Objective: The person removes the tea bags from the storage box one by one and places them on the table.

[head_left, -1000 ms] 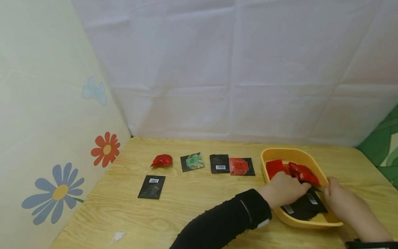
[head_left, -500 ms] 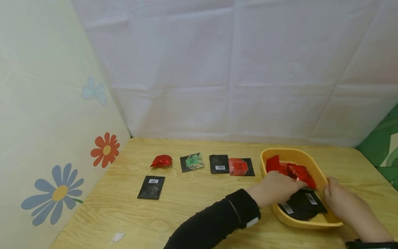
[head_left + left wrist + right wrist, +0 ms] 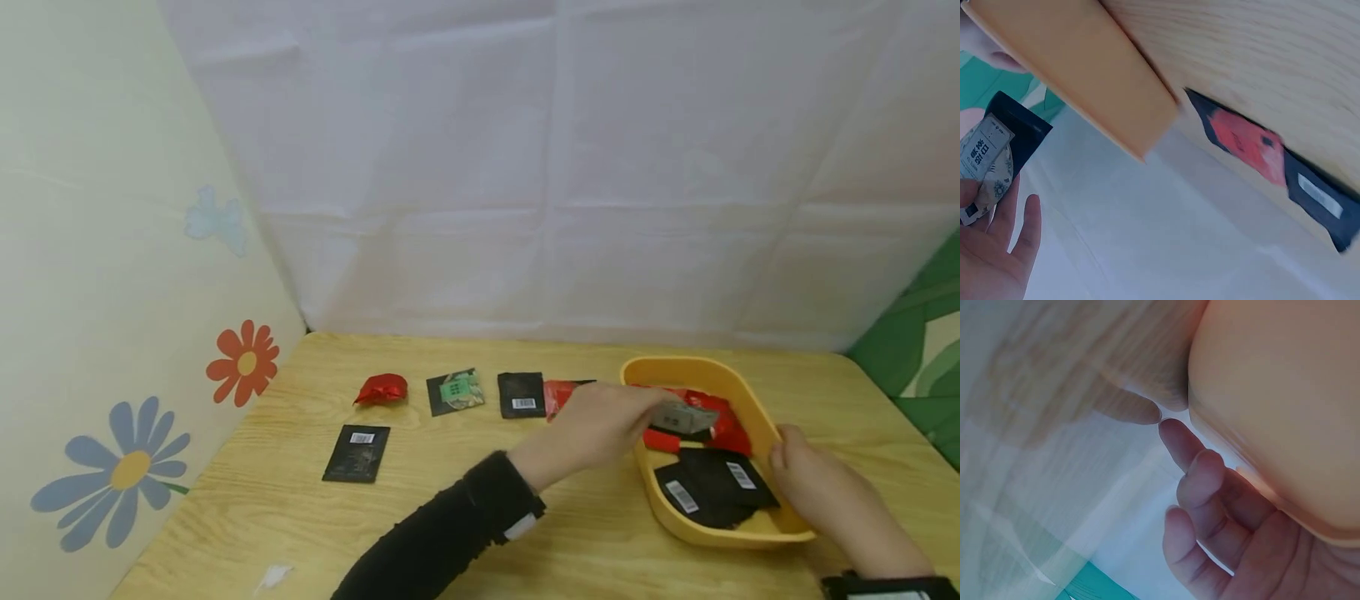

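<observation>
My left hand (image 3: 600, 425) pinches a flat dark sachet (image 3: 1015, 140) with a pale grey label between thumb and fingers, over the left part of a yellow plastic bin (image 3: 757, 408). My right hand (image 3: 817, 483) grips the bin's right rim; in the right wrist view its fingers (image 3: 1204, 481) lie curled along the outer wall and the thumb is hidden. Inside the bin, black sachets (image 3: 723, 483) with barcode labels lie at the near end. Red foil packets (image 3: 727, 425) fill the far end, partly covered by the held sachet.
Along the wooden table (image 3: 450, 500) lie a red foil packet (image 3: 381, 389), a green-labelled sachet (image 3: 456, 392), a black sachet (image 3: 521, 395) and a red one (image 3: 557, 398) partly behind my left hand. Another black sachet (image 3: 356, 454) lies nearer. A white scrap (image 3: 274, 575) sits at front left.
My left hand has come up out of the bin and moved left, bringing a grey-labelled sachet with it. My right hand keeps its grip on the rim. The view has shifted slightly.
</observation>
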Available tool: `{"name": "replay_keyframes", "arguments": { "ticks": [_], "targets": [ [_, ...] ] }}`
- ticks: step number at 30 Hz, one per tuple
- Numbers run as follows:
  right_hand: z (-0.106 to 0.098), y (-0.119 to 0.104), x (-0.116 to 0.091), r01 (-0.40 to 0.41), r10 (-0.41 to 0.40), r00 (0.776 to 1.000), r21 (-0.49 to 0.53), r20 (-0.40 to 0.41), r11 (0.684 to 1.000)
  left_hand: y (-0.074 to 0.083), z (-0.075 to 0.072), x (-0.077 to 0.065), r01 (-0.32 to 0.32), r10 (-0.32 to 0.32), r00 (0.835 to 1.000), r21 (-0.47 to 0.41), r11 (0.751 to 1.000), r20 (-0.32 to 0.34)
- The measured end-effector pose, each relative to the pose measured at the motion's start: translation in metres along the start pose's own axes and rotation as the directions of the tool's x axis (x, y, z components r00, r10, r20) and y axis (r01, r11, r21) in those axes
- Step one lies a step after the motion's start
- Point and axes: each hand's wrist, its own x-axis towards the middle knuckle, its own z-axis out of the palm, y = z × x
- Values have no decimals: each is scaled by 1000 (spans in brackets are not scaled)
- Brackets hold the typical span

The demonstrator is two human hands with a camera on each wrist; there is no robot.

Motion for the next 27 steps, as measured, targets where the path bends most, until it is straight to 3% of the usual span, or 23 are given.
{"name": "replay_keyframes", "arguments": {
  "ticks": [3, 8, 15, 20, 27],
  "targets": [
    [1, -3, 1, 13, -13, 1000, 4, -10, 1000, -20, -7, -21, -2, 0, 997, -24, 1000, -76],
    [0, -8, 2, -1, 1, 1000, 3, 21, 1000, -52, -20, -61, 9, -11, 993, -17, 1000, -118],
    [-1, -10, 2, -3, 3, 1000, -11, 19, 1000, -90, -27, -111, 148, -150, 983, -21, 989, -107],
    [0, -9, 2, -9, 10, 1000, -11, 19, 1000, -108, -25, -135, 177, -181, 974, -39, 983, -140],
    [0, -8, 3, -23, 24, 999, -15, 21, 1000, -119, -26, -159, 197, -196, 962, -16, 980, -189]
  ]
}}
